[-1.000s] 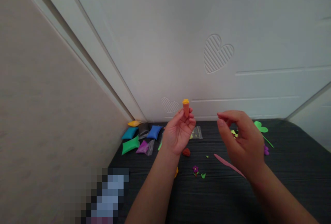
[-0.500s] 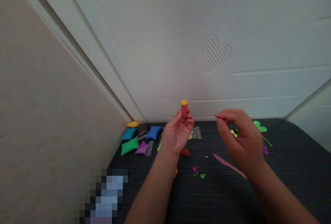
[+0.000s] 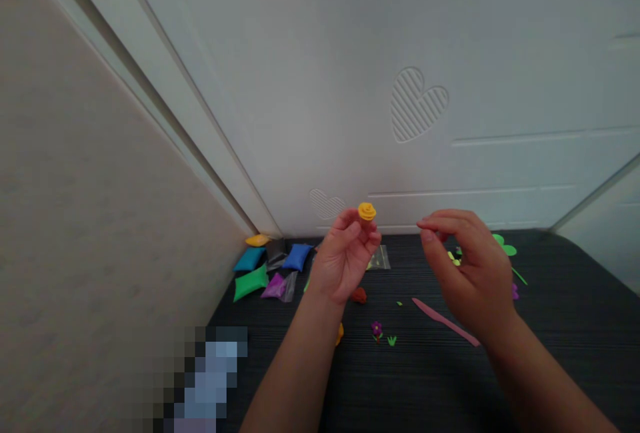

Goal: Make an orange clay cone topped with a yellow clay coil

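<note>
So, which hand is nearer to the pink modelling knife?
Right. The right hand is raised above the pink modelling knife; the left hand is farther away, to its left.

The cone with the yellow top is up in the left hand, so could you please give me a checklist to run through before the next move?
1. Cone held: ok, the left hand grips it above the table.
2. Yellow top uncovered: ok, it shows above the fingers.
3. Yellow top firmly attached: cannot tell.
4. Right hand empty: cannot tell; it is curled, and nothing shows clearly in its pinch.
5. Pink knife lying on the table: ok.
6. Yellow piece fully in view: not ok, the left forearm partly hides it.
</note>
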